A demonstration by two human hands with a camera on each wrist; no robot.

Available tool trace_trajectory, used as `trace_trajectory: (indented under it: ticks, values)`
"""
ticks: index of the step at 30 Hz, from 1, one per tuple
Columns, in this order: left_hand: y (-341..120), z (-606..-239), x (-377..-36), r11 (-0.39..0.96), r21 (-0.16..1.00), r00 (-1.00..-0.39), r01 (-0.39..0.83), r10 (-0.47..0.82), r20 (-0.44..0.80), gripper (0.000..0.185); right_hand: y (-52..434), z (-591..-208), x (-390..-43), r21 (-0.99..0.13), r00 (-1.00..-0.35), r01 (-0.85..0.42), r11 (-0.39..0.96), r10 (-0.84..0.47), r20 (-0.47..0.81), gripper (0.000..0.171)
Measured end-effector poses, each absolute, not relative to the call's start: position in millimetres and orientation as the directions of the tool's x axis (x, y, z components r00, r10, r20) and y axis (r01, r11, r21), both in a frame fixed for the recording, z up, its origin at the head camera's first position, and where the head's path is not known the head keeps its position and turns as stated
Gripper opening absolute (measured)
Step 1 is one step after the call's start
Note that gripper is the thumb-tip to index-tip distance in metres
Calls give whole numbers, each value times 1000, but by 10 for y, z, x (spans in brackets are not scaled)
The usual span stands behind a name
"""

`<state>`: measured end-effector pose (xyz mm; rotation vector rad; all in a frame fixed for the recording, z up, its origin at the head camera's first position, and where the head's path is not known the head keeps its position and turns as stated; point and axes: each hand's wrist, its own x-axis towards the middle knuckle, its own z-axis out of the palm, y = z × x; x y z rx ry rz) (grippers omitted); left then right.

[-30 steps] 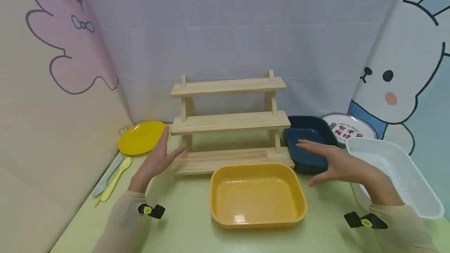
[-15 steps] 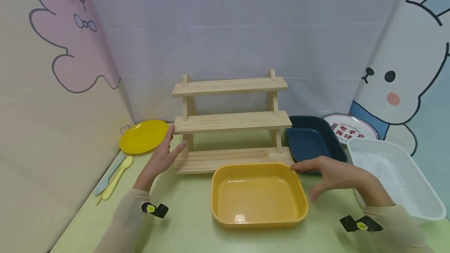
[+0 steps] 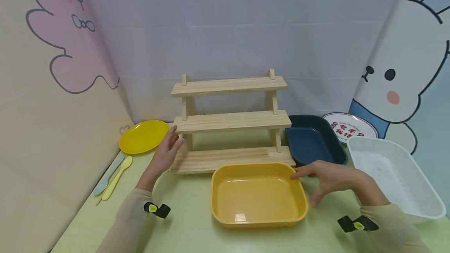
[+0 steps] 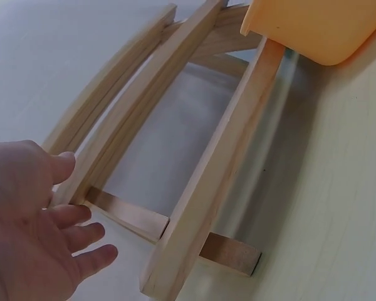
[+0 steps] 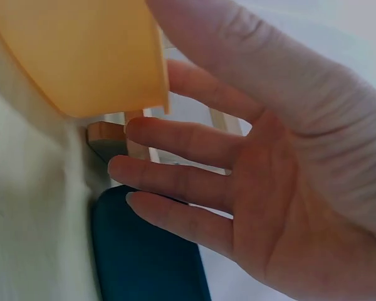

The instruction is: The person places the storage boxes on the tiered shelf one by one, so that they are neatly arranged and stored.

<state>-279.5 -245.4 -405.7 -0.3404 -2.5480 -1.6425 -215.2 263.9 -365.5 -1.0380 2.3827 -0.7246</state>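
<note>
My left hand touches the left end of the middle board of the three-tier wooden shelf. In the left wrist view its thumb and several fingers show around that board end, loosely bent. My right hand is at the right side of the yellow tray. Its fingertips reach the tray's back right corner, while the thumb stays by the outer wall. Long, mostly straight fingers appear in the right wrist view beside the tray wall. The tray stands upright before the shelf's lowest board.
A dark blue tray stands right of the shelf, with a white tray beyond it. Behind them leans an oval sign with red writing. At left lie a yellow plate, a yellow spoon and a blue-grey knife.
My right hand has come left and down from over the dark blue tray to the yellow tray's corner. My left hand has moved slightly right, onto the shelf's end. The trays stay put.
</note>
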Motion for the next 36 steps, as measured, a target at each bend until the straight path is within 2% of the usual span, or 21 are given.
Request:
trace_trajectory:
  ticks: [5, 9, 18, 31, 36]
  values:
    - [-2427, -4032, -2794, 273, 936, -970, 221, 160, 182, 70, 2612, -3706, -2155, -611, -617, -534, 584, -764, -191, 75]
    - [-2423, -4049, -2796, 234, 945, -966, 228, 175, 189, 73, 2607, -3737, -2162, -583, -624, -556, 592, -761, -178, 75]
    - [-2426, -4080, -2781, 228, 939, -961, 256, 168, 221, 78, 2608, -3767, -2173, -604, -615, -588, 538, -782, -97, 53]
    - [-2450, -4172, -2801, 212, 938, -959, 275, 124, 253, 70, 2595, -3731, -2161, -661, -618, -625, 415, -780, 95, 47]
    - [-2441, -4145, -2797, 231, 937, -963, 263, 127, 239, 70, 2569, -3736, -2135, -653, -598, -669, 355, -779, 188, 45]
